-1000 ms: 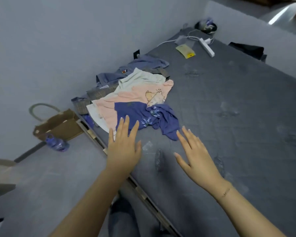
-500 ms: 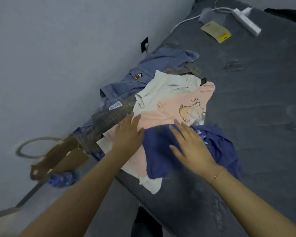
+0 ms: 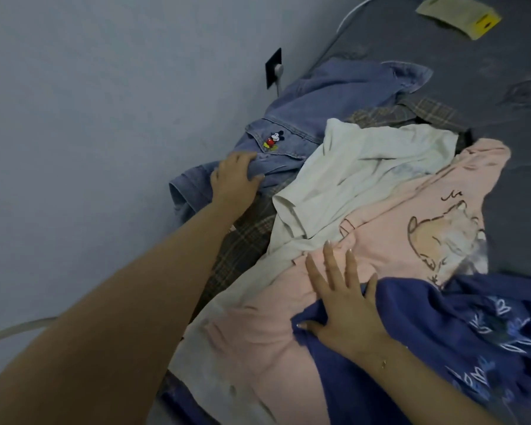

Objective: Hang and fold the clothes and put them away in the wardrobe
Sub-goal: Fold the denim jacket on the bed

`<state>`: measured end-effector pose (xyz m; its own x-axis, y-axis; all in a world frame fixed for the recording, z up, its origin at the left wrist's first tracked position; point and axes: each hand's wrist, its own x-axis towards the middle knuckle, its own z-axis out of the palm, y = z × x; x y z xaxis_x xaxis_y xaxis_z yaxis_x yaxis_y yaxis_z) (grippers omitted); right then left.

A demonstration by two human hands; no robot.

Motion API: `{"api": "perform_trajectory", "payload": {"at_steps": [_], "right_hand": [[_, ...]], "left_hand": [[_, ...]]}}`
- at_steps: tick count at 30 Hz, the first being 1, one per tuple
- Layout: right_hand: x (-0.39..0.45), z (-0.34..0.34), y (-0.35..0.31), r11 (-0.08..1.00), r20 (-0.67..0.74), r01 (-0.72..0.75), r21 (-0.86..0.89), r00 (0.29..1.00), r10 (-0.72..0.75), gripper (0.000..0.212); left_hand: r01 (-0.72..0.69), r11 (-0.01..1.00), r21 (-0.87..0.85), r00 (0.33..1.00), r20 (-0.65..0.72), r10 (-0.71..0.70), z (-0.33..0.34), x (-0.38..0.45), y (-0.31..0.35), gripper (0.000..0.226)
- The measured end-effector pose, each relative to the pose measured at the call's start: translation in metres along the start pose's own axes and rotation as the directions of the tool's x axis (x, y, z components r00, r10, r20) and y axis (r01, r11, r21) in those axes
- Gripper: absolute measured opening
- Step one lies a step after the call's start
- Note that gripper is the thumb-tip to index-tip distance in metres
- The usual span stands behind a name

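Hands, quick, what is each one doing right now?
Left hand: fingers curled, gripping the denim jacket.
Right hand: open, fingers straight, resting flat on the navy garment and pink shirt.

A grey mattress (image 3: 442,56) filled the upper right. On it, near the top edge, lay a yellowish packet (image 3: 460,13) with a yellow corner label. A white cable (image 3: 354,9) curved over the mattress edge at the top. On the pale wall (image 3: 105,102) to the left sat a black socket (image 3: 273,67) with a white plug (image 3: 279,70) in it. A pale looped strap (image 3: 16,329) showed at the lower left.
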<state>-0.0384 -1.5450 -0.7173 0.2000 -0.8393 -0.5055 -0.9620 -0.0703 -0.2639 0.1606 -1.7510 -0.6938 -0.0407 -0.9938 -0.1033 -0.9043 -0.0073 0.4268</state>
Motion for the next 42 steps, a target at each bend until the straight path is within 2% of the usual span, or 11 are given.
{"api": "perform_trajectory", "payload": {"at_steps": [5,7,9,11,15,19,23,28,35,40,42], "right_hand": [[0.005,0.011,0.003,1.0,-0.053,0.004,-0.001,0.999,-0.004,0.11],[0.005,0.011,0.003,1.0,-0.053,0.006,0.013,0.999,-0.006,0.111],[0.004,0.01,0.004,1.0,-0.043,0.008,0.029,0.999,-0.007,0.111],[0.003,0.005,0.003,0.999,-0.02,0.007,0.052,1.0,-0.006,0.112],[-0.013,-0.019,0.005,0.983,0.114,0.021,0.183,0.993,-0.043,0.105],[-0.059,-0.053,0.005,0.6,0.142,-0.075,0.797,0.988,-0.064,0.065],[-0.109,-0.088,0.006,0.204,0.067,-0.086,0.975,0.993,0.098,0.007],[-0.158,-0.12,0.014,-0.209,0.164,-0.124,0.97,0.969,0.185,0.032],[-0.217,-0.165,0.061,-0.403,0.099,0.084,0.912,0.905,0.413,0.048],[-0.26,-0.183,0.107,-0.466,0.019,0.118,0.877,0.96,0.279,0.061],[-0.269,-0.165,0.119,-0.465,0.074,0.087,0.881,0.945,0.317,0.05]], "left_hand": [[0.003,0.982,0.188,1.0,0.006,-0.005,0.038,0.018,-0.007,0.044],[0.086,0.979,-0.184,0.996,0.016,-0.085,0.035,0.012,-0.003,0.027],[0.214,0.734,-0.645,0.977,0.151,-0.152,0.02,0.001,0.006,0.009],[0.226,0.595,-0.771,0.973,0.202,-0.107,-0.003,-0.014,0.016,0.007],[0.244,0.573,-0.782,0.957,0.291,-0.01,-0.059,-0.049,0.036,0.018],[0.229,0.547,-0.805,0.908,0.379,0.178,-0.119,-0.09,0.071,0.021],[0.159,0.491,-0.856,0.932,0.295,0.213,-0.168,-0.112,0.123,0.031],[0.099,0.376,-0.921,0.964,0.182,0.192,-0.229,-0.113,0.188,0.028],[-0.049,0.592,-0.804,0.814,0.311,0.49,-0.234,-0.174,0.266,0.043],[-0.209,0.689,-0.694,0.521,0.518,0.679,-0.142,-0.278,0.29,0.018],[-0.138,0.719,-0.681,0.489,0.585,0.647,-0.099,-0.315,0.287,0.022]]}}
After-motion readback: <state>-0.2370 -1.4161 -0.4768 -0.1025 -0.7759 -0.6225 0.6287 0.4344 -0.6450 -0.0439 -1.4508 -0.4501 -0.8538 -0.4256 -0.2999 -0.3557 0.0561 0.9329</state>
